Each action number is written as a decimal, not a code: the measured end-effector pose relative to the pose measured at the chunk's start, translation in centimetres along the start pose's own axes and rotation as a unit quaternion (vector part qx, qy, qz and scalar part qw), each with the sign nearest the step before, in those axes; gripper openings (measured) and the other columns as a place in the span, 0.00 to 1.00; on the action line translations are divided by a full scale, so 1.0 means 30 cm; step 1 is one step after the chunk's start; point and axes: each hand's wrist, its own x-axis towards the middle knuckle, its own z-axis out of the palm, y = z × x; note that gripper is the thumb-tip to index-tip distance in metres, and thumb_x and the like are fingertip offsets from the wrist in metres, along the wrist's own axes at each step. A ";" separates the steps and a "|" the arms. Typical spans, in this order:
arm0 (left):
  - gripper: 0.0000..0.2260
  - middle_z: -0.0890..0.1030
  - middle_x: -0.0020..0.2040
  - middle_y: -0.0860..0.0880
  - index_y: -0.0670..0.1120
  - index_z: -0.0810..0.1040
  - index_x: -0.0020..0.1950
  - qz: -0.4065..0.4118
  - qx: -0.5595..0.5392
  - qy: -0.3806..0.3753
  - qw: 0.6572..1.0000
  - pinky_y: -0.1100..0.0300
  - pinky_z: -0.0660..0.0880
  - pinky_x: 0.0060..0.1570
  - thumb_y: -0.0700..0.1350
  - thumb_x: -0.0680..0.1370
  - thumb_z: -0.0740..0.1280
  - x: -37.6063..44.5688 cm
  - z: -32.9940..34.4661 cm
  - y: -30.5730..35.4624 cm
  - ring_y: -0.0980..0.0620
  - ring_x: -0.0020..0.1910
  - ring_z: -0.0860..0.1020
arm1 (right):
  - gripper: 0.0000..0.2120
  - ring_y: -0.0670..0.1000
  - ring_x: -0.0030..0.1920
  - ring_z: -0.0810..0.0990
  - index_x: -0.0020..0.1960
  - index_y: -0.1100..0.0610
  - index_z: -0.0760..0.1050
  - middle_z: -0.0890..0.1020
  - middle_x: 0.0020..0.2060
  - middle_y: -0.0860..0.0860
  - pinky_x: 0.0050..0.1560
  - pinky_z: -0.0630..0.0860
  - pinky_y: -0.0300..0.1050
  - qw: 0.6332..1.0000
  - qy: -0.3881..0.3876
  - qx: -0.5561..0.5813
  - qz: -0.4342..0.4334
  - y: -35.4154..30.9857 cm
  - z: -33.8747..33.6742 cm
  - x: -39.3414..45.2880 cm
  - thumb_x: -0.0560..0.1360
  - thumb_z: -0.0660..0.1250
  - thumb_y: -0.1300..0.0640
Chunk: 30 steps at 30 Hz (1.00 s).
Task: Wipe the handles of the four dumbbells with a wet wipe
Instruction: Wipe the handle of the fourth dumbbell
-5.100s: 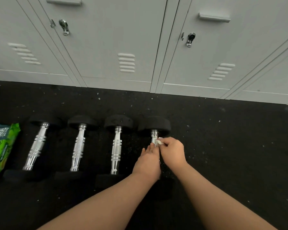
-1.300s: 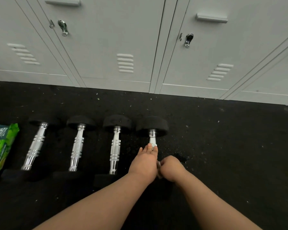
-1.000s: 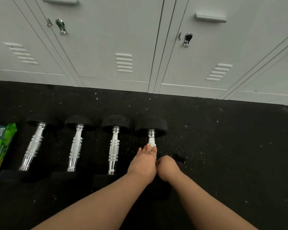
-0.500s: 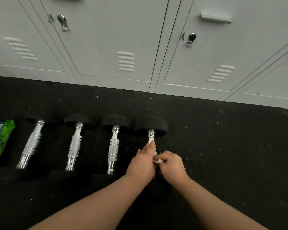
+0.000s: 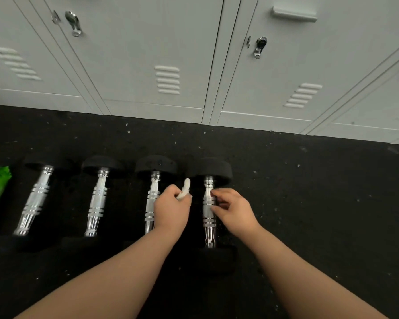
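- Left hand [image 5: 171, 209]: you pinch the crumpled wet wipe [image 5: 184, 189], held between the two rightmost dumbbells.
- Right hand [image 5: 232, 209]: curled fingertips touch the rightmost handle [image 5: 209, 211]; steady it.
- Next handle [image 5: 153, 199]: wrap the wipe fully, stroke lengthwise.

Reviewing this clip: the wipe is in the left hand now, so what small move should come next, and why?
Probably bring the left hand, gripping the wet wipe, onto the third dumbbell's handle directly beside it. The right hand only touches the rightmost dumbbell's handle, with no wipe in it.
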 end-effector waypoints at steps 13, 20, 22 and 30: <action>0.10 0.83 0.43 0.47 0.49 0.82 0.51 0.092 0.137 -0.138 0.977 0.63 0.70 0.36 0.46 0.79 0.62 0.002 0.045 0.028 0.50 0.41 0.79 | 0.21 0.49 0.67 0.69 0.69 0.54 0.71 0.68 0.68 0.49 0.64 0.62 0.32 0.986 -0.042 -0.134 -0.087 -0.020 0.009 0.024 0.76 0.66 0.60; 0.09 0.83 0.47 0.47 0.46 0.82 0.50 0.113 0.256 -0.262 0.924 0.60 0.77 0.42 0.40 0.76 0.62 -0.107 0.011 -0.013 0.49 0.45 0.81 | 0.21 0.50 0.66 0.69 0.70 0.54 0.69 0.66 0.66 0.49 0.67 0.67 0.40 0.964 -0.094 -0.228 -0.096 -0.030 -0.023 0.060 0.77 0.65 0.58; 0.10 0.82 0.48 0.48 0.46 0.82 0.50 0.121 0.279 -0.309 0.901 0.62 0.74 0.42 0.39 0.75 0.62 -0.118 0.009 -0.005 0.49 0.48 0.80 | 0.22 0.50 0.66 0.68 0.71 0.53 0.68 0.65 0.67 0.48 0.68 0.67 0.41 0.962 -0.096 -0.239 -0.089 -0.029 -0.024 0.057 0.77 0.64 0.57; 0.13 0.80 0.55 0.48 0.48 0.79 0.58 0.064 0.243 -0.298 0.921 0.62 0.74 0.49 0.39 0.76 0.63 -0.080 -0.086 0.066 0.50 0.53 0.78 | 0.21 0.51 0.69 0.68 0.71 0.51 0.67 0.66 0.71 0.49 0.69 0.66 0.42 0.967 -0.106 -0.232 -0.027 -0.074 -0.023 0.003 0.79 0.60 0.56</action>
